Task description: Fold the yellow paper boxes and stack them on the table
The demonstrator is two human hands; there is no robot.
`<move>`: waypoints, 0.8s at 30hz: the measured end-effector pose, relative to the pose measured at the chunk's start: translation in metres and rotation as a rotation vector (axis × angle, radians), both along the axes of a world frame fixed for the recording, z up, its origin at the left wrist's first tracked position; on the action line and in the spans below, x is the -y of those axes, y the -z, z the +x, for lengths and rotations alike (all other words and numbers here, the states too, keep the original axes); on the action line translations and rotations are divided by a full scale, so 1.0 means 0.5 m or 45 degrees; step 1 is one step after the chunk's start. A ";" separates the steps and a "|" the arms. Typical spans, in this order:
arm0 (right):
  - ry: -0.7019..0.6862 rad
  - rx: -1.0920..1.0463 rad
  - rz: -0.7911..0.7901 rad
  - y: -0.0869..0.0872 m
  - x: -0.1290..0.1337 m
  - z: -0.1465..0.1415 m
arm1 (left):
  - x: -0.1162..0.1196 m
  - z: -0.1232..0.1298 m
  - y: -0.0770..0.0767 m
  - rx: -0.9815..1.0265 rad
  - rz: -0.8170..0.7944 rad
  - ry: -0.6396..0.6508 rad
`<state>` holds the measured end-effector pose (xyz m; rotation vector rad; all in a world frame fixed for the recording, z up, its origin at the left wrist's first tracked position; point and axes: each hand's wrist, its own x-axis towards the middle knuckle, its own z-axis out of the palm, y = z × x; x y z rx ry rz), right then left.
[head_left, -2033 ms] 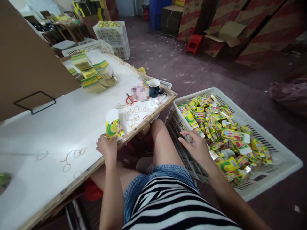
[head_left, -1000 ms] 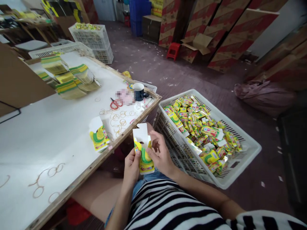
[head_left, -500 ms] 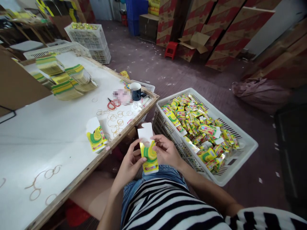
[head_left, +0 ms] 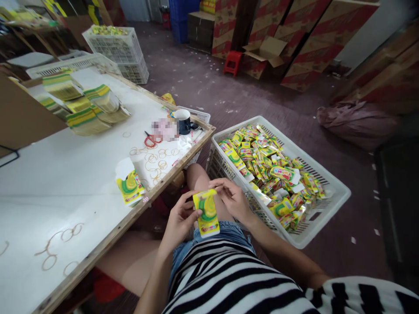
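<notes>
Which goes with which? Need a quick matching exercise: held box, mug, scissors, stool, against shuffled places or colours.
Things:
1. Held box
2. Mug
3. Scissors
4. Stool

Places or colours:
A. Red handles, lying on the table
B. All red, standing on the floor
C. Dark blue outside, white inside
D. Yellow and green, in the left hand

Pairs: 1-D, 2-C, 3-A, 4-B

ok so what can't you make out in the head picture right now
All in the head view:
Held box: back, hidden by its front
Left grip: some fingertips, behind the held box
Crate: floor, under packets
Pink item: details, pixelated
Brown board: cut off by left edge
</notes>
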<state>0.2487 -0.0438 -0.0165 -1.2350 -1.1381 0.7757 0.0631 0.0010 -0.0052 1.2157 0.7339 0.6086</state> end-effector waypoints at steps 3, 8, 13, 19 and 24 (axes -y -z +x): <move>-0.147 0.003 -0.133 -0.010 -0.001 0.018 | 0.002 0.005 0.007 -0.114 0.141 -0.140; -0.392 0.003 -0.361 -0.011 -0.004 0.019 | 0.008 0.014 0.007 -0.209 0.233 -0.130; -0.342 0.131 -0.396 -0.007 -0.010 0.001 | 0.011 0.019 0.000 -0.210 0.200 -0.105; -0.216 0.368 -0.434 -0.008 -0.011 -0.004 | 0.010 0.020 0.002 -0.158 0.139 -0.060; -0.161 0.377 -0.372 -0.003 -0.008 -0.011 | 0.003 0.023 0.001 -0.099 0.109 -0.127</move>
